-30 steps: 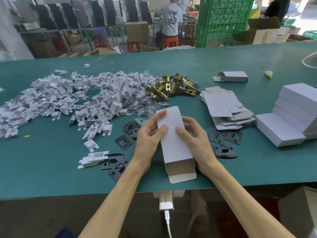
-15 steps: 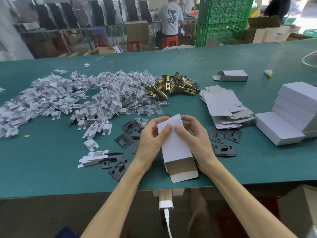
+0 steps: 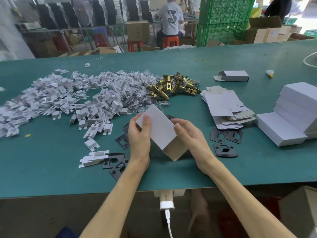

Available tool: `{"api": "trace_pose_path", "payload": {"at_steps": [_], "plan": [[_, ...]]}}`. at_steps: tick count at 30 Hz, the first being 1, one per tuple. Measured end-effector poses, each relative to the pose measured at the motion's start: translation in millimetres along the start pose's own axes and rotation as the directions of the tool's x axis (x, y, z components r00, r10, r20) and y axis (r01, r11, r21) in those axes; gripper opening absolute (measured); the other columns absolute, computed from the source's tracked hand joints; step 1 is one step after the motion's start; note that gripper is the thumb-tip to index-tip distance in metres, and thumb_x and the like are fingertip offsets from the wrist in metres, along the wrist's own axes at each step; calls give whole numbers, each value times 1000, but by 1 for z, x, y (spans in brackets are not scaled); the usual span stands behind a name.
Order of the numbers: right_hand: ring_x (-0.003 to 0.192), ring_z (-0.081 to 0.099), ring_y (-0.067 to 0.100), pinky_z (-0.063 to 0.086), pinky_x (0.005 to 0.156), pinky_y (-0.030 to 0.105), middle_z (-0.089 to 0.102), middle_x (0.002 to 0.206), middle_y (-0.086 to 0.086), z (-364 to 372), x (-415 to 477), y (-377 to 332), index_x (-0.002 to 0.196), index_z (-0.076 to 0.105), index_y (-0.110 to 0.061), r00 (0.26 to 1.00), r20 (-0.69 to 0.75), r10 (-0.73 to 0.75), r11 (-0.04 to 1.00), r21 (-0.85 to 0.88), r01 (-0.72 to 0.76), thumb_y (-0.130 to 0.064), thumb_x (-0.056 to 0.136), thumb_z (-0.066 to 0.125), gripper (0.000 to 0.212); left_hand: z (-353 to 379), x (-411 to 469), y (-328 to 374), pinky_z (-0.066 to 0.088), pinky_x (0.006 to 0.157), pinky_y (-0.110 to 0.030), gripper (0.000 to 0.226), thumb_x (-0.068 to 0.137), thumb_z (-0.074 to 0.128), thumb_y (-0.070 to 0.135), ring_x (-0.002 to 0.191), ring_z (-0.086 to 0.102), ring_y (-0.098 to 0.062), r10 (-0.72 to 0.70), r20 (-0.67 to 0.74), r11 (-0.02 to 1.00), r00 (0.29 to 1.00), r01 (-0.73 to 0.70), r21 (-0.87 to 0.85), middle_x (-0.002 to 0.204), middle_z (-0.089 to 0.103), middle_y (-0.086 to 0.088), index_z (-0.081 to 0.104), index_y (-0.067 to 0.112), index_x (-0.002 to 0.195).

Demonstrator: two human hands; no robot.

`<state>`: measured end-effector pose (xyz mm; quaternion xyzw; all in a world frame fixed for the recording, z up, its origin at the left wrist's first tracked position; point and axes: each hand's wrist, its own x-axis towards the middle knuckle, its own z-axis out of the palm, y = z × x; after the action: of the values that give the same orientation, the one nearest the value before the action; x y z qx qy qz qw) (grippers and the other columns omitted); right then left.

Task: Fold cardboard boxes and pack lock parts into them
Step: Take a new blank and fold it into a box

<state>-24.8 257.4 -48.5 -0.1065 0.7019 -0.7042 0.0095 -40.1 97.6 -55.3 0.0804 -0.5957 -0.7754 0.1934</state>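
Note:
A small white cardboard box point(image 3: 158, 127) is held just above the green table point(image 3: 51, 169), turned diagonally with its open brown-lined end toward me. My left hand point(image 3: 139, 134) grips its far left corner, thumb on top. My right hand point(image 3: 190, 136) holds its right edge with curled fingers. Black lock plates point(image 3: 223, 140) lie right of my hands, and more black plates point(image 3: 118, 164) lie to the left. Brass latch parts point(image 3: 173, 85) are piled beyond the box. Flat box blanks point(image 3: 224, 107) are stacked on the right.
A big heap of white plastic inserts point(image 3: 56, 103) covers the left of the table. Folded white boxes point(image 3: 295, 114) are stacked at the right edge, and one folded box point(image 3: 232, 76) lies farther back. A charger and cable point(image 3: 167, 208) hang under the near edge. People work in the background.
The box has been lifted off the table and turned from lengthwise to diagonal. Both hands shifted with it, the left onto the far corner, the right onto the right edge.

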Motion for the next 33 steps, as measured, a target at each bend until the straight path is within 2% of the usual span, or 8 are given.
{"api": "trace_pose_path", "payload": {"at_steps": [5,10,13,17,20,25,29,33], "plan": [[84,69,7,51,71,16,76,98,-2,0,1,6,105,74,-19,999,28,-17,998,-60,19,-34,86,80,25,-4,2,6,57,91,-42,41,106,56,32,101,65,-23,-104,14,980,994,105,-172,112,66,-12,54,5,136],[100,73,18,57,92,39,76,106,5,-8,3,9,124,57,-14,947,-317,47,973,227,28,-38,70,88,67,-5,-1,7,57,96,-41,51,97,64,25,114,65,-24,-56,229,986,972,91,-142,125,69,-14,55,4,142],[105,73,18,54,102,42,76,110,1,-8,5,9,126,53,-16,925,-372,80,963,267,24,-44,71,85,70,-4,-2,6,55,103,-47,53,90,69,21,119,66,-24,-8,288,988,958,52,-146,122,73,-3,57,7,139],[119,65,16,51,106,39,66,128,2,-7,6,11,129,54,-17,917,-390,84,963,270,27,-50,76,79,67,-3,-4,6,55,99,-34,38,88,70,16,124,62,-18,60,314,981,948,2,-195,125,72,8,64,26,124],[110,71,23,59,91,36,66,128,11,-5,7,9,134,52,-12,949,-306,68,945,325,37,-36,90,72,54,1,-8,6,59,97,-38,32,93,69,5,130,60,-25,97,363,993,927,-64,-104,145,59,0,64,26,116],[95,75,23,58,70,27,74,110,2,-6,6,3,126,57,-18,961,-270,55,927,372,51,-46,88,65,48,7,-13,5,62,83,-42,59,95,53,-21,122,66,-31,133,356,986,925,-162,50,138,58,-16,65,37,96],[79,74,17,58,63,24,76,88,-9,-9,6,1,116,60,-18,961,-257,106,897,442,19,-53,85,64,47,3,-10,2,53,83,-39,55,92,49,-20,108,69,-21,90,302,991,949,-115,65,116,73,-4,71,30,95],[79,70,14,60,66,26,76,85,-6,-9,6,2,105,69,-11,947,-282,157,883,469,-7,-37,92,69,29,-2,-7,3,49,78,-37,38,84,45,7,101,61,-25,41,206,999,978,-40,-12,101,74,2,79,23,83]]}}
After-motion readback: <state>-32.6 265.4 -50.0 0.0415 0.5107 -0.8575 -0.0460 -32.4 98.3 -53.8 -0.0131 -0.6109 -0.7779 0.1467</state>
